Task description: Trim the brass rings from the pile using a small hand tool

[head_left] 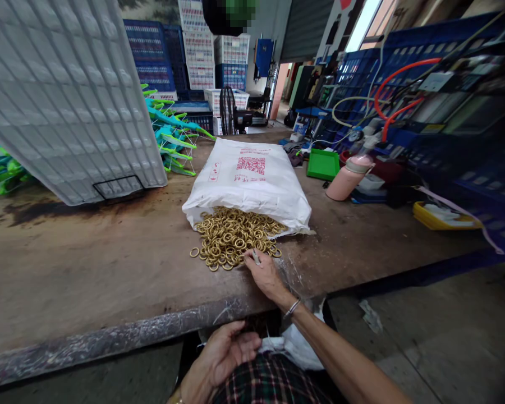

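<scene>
A heap of brass-coloured rings [231, 238] spills from the mouth of a white printed sack [246, 179] lying on the table. My right hand [264, 274] is at the heap's front right edge, its fingers drawn together against the rings. Whatever is between those fingertips is hidden. A small grey-white band or strip [256, 257] shows on one of its fingers. Below the table edge, above my lap, my left hand [229, 349] is turned palm up with loosely curved, open fingers. White sacking [298, 343] lies beside it, under my right forearm.
A large pale ribbed crate [71, 95] stands on its side at the left, with green and blue plastic pieces [174, 134] behind it. To the right are a green tray [323, 164], a pink bottle [347, 180] and a yellow tray [444, 217]. The table edge [122, 331] runs close to me.
</scene>
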The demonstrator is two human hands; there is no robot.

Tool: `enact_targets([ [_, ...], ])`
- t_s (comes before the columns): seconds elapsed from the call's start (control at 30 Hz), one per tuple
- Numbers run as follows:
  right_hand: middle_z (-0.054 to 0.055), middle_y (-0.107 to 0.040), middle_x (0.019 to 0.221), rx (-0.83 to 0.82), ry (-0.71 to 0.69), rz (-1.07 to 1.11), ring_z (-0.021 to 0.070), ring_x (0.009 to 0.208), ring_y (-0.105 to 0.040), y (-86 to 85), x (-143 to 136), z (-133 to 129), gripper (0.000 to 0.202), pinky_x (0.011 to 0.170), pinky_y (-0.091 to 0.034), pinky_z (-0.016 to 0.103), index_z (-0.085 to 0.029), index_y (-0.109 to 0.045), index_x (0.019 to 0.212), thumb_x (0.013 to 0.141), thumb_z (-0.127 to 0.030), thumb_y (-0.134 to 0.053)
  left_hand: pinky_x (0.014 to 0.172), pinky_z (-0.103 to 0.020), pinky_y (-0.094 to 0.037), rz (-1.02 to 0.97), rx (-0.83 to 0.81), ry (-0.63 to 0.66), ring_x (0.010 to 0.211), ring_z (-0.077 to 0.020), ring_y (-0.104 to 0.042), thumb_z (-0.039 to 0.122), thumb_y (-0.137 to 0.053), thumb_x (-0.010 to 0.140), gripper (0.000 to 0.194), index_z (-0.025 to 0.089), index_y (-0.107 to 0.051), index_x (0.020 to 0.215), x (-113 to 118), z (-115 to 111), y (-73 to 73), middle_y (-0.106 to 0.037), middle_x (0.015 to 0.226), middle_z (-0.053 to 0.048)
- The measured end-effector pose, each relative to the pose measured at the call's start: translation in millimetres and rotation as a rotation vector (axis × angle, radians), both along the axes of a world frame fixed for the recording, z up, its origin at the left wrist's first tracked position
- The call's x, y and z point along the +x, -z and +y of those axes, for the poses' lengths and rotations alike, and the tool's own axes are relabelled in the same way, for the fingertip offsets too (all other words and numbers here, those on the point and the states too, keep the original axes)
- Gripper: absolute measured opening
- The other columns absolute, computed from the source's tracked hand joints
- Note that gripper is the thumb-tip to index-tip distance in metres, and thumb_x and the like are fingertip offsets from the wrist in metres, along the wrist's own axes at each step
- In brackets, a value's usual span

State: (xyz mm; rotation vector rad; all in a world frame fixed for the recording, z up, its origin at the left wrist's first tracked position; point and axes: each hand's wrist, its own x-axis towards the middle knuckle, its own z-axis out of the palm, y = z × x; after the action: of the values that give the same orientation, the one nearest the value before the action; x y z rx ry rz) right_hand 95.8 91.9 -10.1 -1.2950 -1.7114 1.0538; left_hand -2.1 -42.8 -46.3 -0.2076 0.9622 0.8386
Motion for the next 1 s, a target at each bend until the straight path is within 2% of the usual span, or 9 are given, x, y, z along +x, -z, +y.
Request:
enact_targets([
  [0.1, -0.004, -0.050, 0.059, -0.108, -0.005, 0.099, 0.0109, 0.056, -0.044, -2.7, 4, -5, 0.016, 0.054, -0.034, 0.021, -0.018, -0.055, 0.068, 0.074, -0.032, -0.046, 0.051, -0.019, -0.045, 0.077, 0.209, 0.125, 0.058, -0.0130, -0.063, 0.025, -0.063, 0.073, 0.018, 0.007, -0.062, 0.073, 1, -5, -15.0, -0.066, 0.073, -0.011],
  [0.17, -0.004, -0.049, 0.056, -0.179, -0.016, 0.139, 0.0099, 0.051, -0.042, -2.2, 7, -10, 0.016, 0.050, -0.032, 0.021, -0.019, -0.054, 0.067, 0.074, -0.032, -0.047, 0.049, -0.018, -0.043, 0.199, 0.379, 0.188, 0.056, -0.0105, -0.060, 0.033, -0.067, 0.071, 0.027, 0.007, -0.062, 0.067, 2, -7, -28.7, -0.065, 0.070, -0.008],
  [0.23, -0.005, -0.050, 0.056, -0.223, -0.037, 0.169, 0.0090, 0.048, -0.040, -1.1, 11, -15, 0.017, 0.047, -0.031, 0.020, -0.019, -0.055, 0.069, 0.075, -0.032, -0.048, 0.046, -0.018, -0.042, 0.371, 0.504, 0.201, 0.052, -0.0095, -0.056, 0.043, -0.066, 0.070, 0.033, 0.009, -0.062, 0.071, 2, -7, -41.9, -0.063, 0.067, -0.006],
  [0.33, -0.004, -0.052, 0.057, -0.253, -0.067, 0.208, 0.0082, 0.047, -0.040, -1.6, 15, -25, 0.017, 0.046, -0.030, 0.020, -0.018, -0.057, 0.074, 0.076, -0.033, -0.050, 0.037, -0.018, -0.036, 0.658, 0.562, 0.047, 0.040, -0.0073, -0.046, 0.050, -0.064, 0.070, 0.042, 0.016, -0.056, 0.091, 2, 2, -56.4, -0.058, 0.060, 0.002],
  [0.43, -0.004, -0.052, 0.057, -0.273, -0.091, 0.246, 0.0081, 0.047, -0.041, -6.4, 16, -34, 0.016, 0.047, -0.031, 0.020, -0.018, -0.057, 0.076, 0.075, -0.033, -0.052, 0.034, -0.017, -0.030, 0.846, 0.565, -0.106, 0.035, -0.0059, -0.037, 0.051, -0.066, 0.066, 0.050, 0.017, -0.051, 0.099, 0, 20, -64.1, -0.048, 0.049, 0.009],
  [0.53, -0.005, -0.051, 0.057, -0.283, -0.141, 0.274, 0.0082, 0.049, -0.041, -12.5, 15, -39, 0.017, 0.049, -0.033, 0.020, -0.018, -0.057, 0.074, 0.076, -0.034, -0.052, 0.038, -0.017, -0.030, 0.884, 0.606, -0.115, 0.037, -0.0057, -0.035, 0.049, -0.066, 0.066, 0.044, 0.016, -0.055, 0.093, 0, 35, -66.9, -0.044, 0.046, 0.010],
  [0.67, -0.005, -0.050, 0.058, -0.244, -0.193, 0.227, 0.0093, 0.054, -0.045, -20.9, 16, -40, 0.020, 0.055, -0.036, 0.021, -0.018, -0.057, 0.072, 0.078, -0.035, -0.051, 0.049, -0.020, -0.038, 0.929, 0.670, -0.117, 0.047, -0.0087, -0.044, 0.043, -0.062, 0.071, 0.028, 0.016, -0.061, 0.079, -1, 41, -63.0, -0.051, 0.052, 0.005],
  [0.87, -0.003, -0.054, 0.069, -0.088, -0.244, 0.035, 0.0105, 0.063, -0.046, -29.2, 18, -41, 0.019, 0.059, -0.037, 0.021, -0.017, -0.058, 0.083, 0.082, -0.033, -0.048, 0.067, -0.025, -0.042, 1.234, 0.798, -0.055, 0.064, -0.0155, -0.055, 0.027, -0.065, 0.069, 0.008, 0.020, -0.066, 0.073, -7, 36, -52.6, -0.064, 0.067, 0.000],
  [1.0, -0.005, -0.045, 0.060, -0.088, -0.240, 0.012, 0.0094, 0.058, -0.039, -24.3, 14, -42, 0.021, 0.055, -0.033, 0.021, -0.017, -0.052, 0.067, 0.082, -0.031, -0.047, 0.066, -0.024, -0.041, 1.219, 0.817, -0.013, 0.064, -0.0149, -0.053, 0.028, -0.065, 0.069, 0.009, 0.020, -0.066, 0.073, -7, 35, -53.2, -0.063, 0.067, 0.000],
])
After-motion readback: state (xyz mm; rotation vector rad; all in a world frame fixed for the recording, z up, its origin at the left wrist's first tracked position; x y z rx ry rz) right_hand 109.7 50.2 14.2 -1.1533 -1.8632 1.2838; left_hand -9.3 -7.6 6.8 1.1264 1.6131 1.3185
